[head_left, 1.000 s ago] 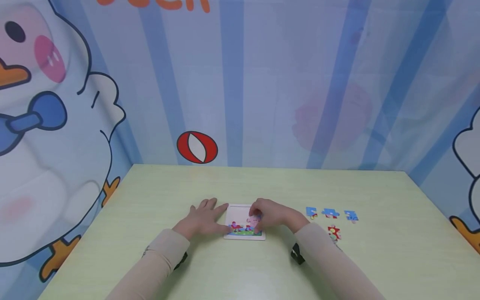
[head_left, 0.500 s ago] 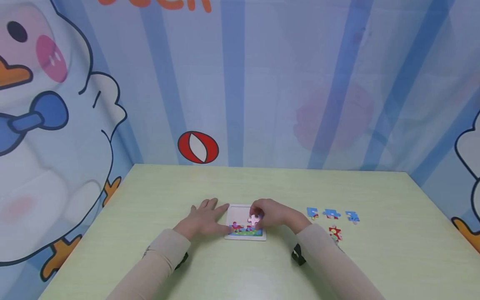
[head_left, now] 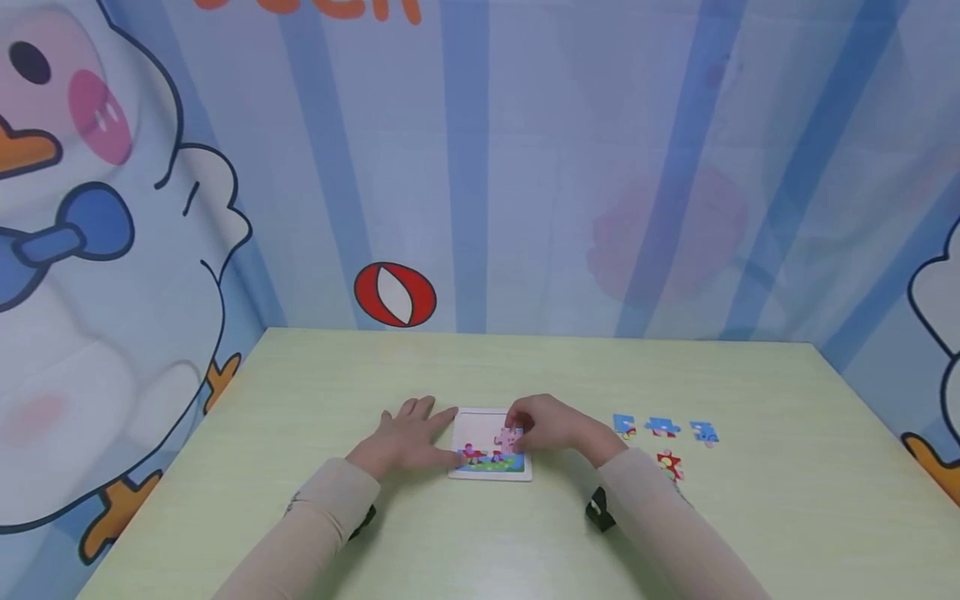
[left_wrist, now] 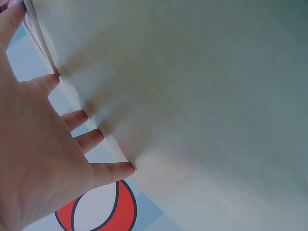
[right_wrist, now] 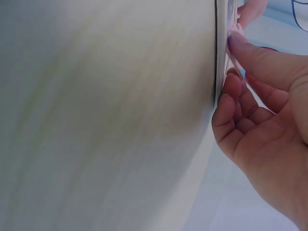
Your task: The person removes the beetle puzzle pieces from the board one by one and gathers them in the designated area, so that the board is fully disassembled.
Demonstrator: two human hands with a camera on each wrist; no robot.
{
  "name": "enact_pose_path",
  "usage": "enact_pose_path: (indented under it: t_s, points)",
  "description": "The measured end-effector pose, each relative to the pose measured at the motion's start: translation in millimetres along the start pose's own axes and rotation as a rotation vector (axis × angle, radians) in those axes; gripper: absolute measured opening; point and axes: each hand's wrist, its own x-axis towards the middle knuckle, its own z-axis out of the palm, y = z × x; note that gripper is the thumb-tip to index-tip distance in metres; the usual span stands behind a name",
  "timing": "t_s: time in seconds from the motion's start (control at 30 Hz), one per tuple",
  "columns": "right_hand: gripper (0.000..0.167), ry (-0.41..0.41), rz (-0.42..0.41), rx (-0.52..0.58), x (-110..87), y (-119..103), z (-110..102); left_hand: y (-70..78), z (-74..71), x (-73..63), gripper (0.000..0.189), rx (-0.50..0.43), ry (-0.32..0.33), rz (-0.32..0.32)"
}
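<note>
A small white-framed jigsaw board (head_left: pixel 471 423) lies on the table, its bottom row showing a colourful picture and its upper part bare. My left hand (head_left: pixel 405 439) is spread flat at the board's left side, thumb and index fingertip touching the frame; the left wrist view shows its straight fingers (left_wrist: pixel 111 172) on the tabletop. Over the board's right side, my right hand (head_left: pixel 553 425) pinches a pink jigsaw piece (head_left: pixel 507 440) just above the bottom row. In the right wrist view that piece (right_wrist: pixel 235 61) stands tilted between thumb and fingers, partly hidden by them.
To the right lie several loose pieces: a blue one (head_left: pixel 624 425), another blue one (head_left: pixel 663 427), a third (head_left: pixel 704 432) and a red one (head_left: pixel 670 465), near the right sleeve (head_left: pixel 652 508). A printed cloth (head_left: pixel 525 167) hangs behind the table (head_left: pixel 360 367).
The pink piece has tilted: half a second ago its face looked pale with glare, and now its print shows again. My right hand has shifted slightly right. My left hand stays put.
</note>
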Motion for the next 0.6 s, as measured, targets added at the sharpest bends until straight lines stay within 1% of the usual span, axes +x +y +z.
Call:
enact_pose_path:
  t_s: [0.23,0.6]
  points:
    - [0.007,0.004,-0.027,0.005,-4.4,4.8,-1.6,0.0,0.3,0.1,0.082,-0.013,-0.002,-0.011]
    - [0.006,0.009,-0.052,0.012,-7.3,7.1,-3.6,1.9,-0.3,-0.8,0.082,-0.006,0.001,-0.009]
